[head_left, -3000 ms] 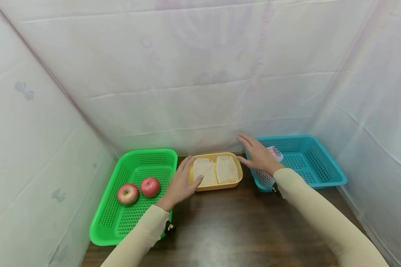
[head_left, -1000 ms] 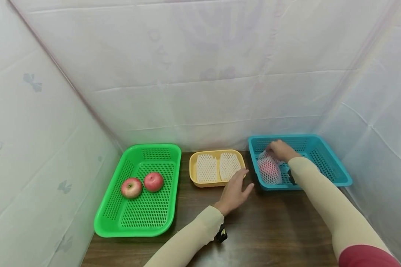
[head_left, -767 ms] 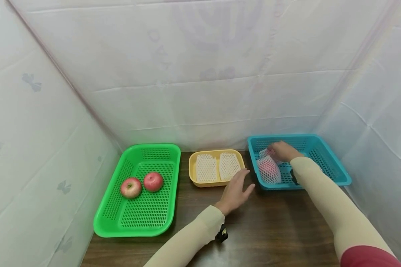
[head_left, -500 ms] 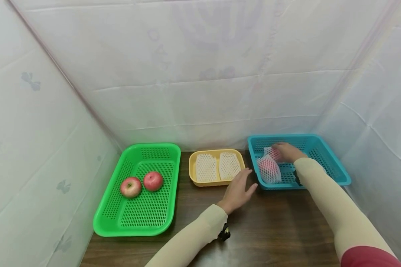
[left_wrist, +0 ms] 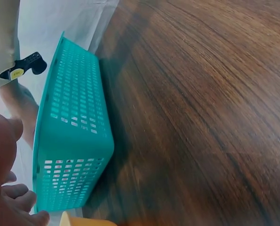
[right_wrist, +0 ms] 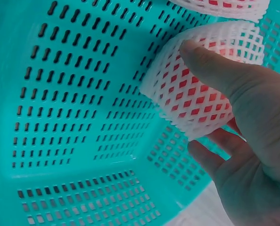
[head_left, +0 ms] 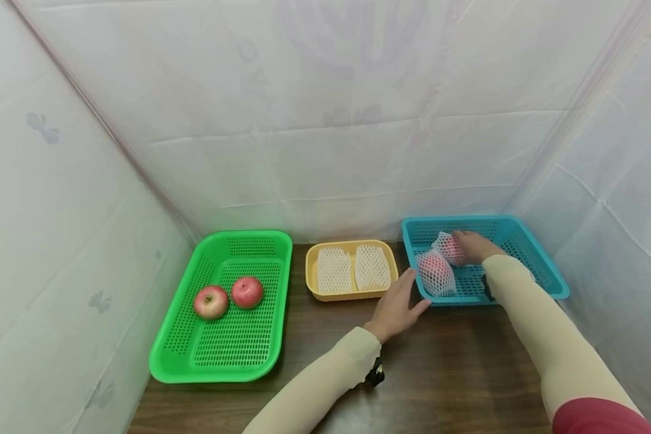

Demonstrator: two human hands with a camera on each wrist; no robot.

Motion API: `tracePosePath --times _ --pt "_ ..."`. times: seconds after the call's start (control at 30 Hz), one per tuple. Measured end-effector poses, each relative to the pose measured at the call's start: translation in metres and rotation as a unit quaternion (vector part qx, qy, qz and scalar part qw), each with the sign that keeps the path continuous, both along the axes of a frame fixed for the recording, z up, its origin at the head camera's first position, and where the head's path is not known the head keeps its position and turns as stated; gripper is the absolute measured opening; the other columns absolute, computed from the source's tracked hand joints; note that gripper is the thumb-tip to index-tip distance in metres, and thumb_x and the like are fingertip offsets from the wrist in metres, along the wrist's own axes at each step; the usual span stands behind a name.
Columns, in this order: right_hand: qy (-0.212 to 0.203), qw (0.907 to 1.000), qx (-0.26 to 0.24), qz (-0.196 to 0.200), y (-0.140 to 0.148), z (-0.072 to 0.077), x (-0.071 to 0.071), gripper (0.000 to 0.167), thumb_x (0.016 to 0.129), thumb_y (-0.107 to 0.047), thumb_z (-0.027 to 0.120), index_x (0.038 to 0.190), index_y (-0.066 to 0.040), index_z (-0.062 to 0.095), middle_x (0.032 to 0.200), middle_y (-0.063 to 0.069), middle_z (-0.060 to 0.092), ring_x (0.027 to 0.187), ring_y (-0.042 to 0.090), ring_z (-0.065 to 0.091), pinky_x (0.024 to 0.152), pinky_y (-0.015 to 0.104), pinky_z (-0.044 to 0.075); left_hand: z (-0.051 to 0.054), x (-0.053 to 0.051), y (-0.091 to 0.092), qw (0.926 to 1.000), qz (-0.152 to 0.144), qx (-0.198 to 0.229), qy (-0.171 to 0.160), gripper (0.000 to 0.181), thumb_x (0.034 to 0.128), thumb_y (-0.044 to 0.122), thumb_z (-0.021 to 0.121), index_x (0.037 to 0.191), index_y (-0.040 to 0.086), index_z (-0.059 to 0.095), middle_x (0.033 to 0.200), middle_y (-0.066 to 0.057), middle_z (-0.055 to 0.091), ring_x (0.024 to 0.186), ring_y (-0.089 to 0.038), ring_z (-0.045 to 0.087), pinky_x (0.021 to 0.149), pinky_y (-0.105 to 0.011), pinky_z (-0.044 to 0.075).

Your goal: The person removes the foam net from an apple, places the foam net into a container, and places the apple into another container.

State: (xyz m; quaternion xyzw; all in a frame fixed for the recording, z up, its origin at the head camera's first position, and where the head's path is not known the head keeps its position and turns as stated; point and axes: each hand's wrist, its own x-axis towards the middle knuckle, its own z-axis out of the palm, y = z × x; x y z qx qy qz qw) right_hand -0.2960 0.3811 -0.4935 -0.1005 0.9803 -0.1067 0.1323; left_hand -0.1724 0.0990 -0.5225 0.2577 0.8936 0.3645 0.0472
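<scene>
Along the near side, dark wood-grain tabletop (head_left: pixel 456 374), 1, bearing every container below.

At left, green perforated basket (head_left: pixel 233 352), 1, long sides running away from the person. Contents: 2 bare red apples, the left apple (head_left: pixel 211 302) stem-up, the right apple (head_left: pixel 247 292) close beside it; the raised walls presumably keep round fruit from rolling off.

At centre-right, left hand (head_left: pixel 395 310), 1: fingers extended, holding nothing, beside the blue basket's near left corner. Whether it touches the rim cannot be told; the pose would suit steadying.

Beyond it, yellow tray (head_left: pixel 352 296), 1, between the 2 baskets, arguably within easy reach of either hand. Contents: 2 white foam-net sleeves (head_left: pixel 334 271), laid flat side by side, probably so that each lifts off singly.

At right, blue perforated basket (head_left: pixel 539 262), 1. Nearer item: netted fruit (head_left: pixel 436 274), red, lying against the left end. Farther item: sleeved fruit (right_wrist: pixel 196 89), red, probably an apple, gripped by the right hand (right_wrist: pixel 253 103), thumb across the net and fingers around the side, a hold that seems to secure fruit and net together.

Behind all, white printed sheeting (head_left: pixel 325 163).
</scene>
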Motion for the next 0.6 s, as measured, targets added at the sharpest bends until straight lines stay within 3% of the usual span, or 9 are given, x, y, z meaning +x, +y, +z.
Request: tracePosePath --times 0.17,0.37,0.6 --pt "-0.020 0.9991 -0.011 -0.035 0.009 -0.005 0.001 0.083 0.093 -0.015 0.075 0.152 0.013 0.024 0.149 0.043 0.035 0.135 0.060 0.037 0.107 0.070 0.036 -0.002 0.002 0.006 0.9999 0.007 -0.008 0.007 0.075 0.1026 0.042 0.062 0.161 0.008 0.031 0.167 -0.006 0.030 0.152 -0.017 0.032 0.119 -0.034 0.033" --pt "-0.043 0.9972 -0.013 -0.060 0.014 -0.008 0.003 0.088 0.097 -0.031 0.070 0.153 0.013 0.018 0.148 0.046 0.032 0.134 0.062 0.036 0.106 0.072 0.036 -0.006 0.003 0.008 0.9996 0.018 -0.023 0.006 0.070 0.1026 0.042 0.061 0.159 0.008 0.037 0.167 -0.005 0.030 0.151 -0.017 0.033 0.117 -0.033 0.036" --pt "-0.055 0.9963 -0.007 -0.066 0.014 -0.002 0.005 0.085 0.099 -0.035 0.066 0.151 0.014 0.020 0.146 0.046 0.034 0.132 0.063 0.037 0.105 0.072 0.037 -0.008 0.002 0.012 0.9975 0.026 -0.042 0.050 0.055 0.1045 0.035 0.060 0.151 0.007 0.051 0.164 -0.005 0.037 0.146 -0.020 0.042 0.114 -0.034 0.040"
